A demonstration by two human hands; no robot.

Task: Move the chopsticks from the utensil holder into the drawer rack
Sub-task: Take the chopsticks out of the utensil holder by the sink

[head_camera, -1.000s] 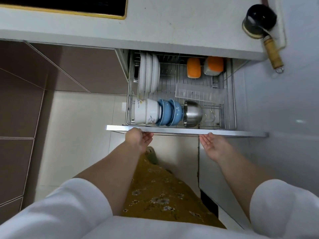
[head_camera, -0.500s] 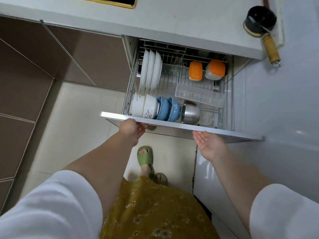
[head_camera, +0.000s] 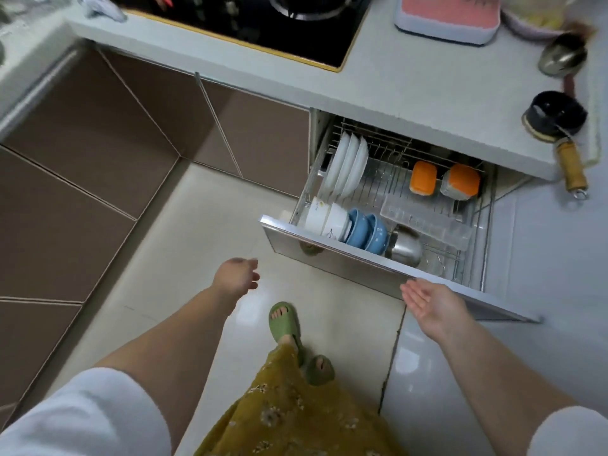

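White plates (head_camera: 348, 167) stood on edge behind blue bowls (head_camera: 365, 232); two orange-lidded containers (head_camera: 444, 180) sat nearby, possibly plastic.

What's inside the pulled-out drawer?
The drawer rack holds white plates, white bowls, blue bowls, a steel bowl, two orange-lidded containers and a clear tray. No chopsticks show. The back is hidden under the counter.

You have only one view, from the camera on your head. It looks forward and steeply down, and the wide lens bends the edges. The counter (head_camera: 411, 93) runs across the upper part of the frame, the open drawer rack (head_camera: 394, 205) is right of centre, the floor (head_camera: 184, 245) fills the middle. Your left hand (head_camera: 235, 278) is at centre, your right hand (head_camera: 431, 302) at lower right. Both arms enter from the bottom, near the lens.
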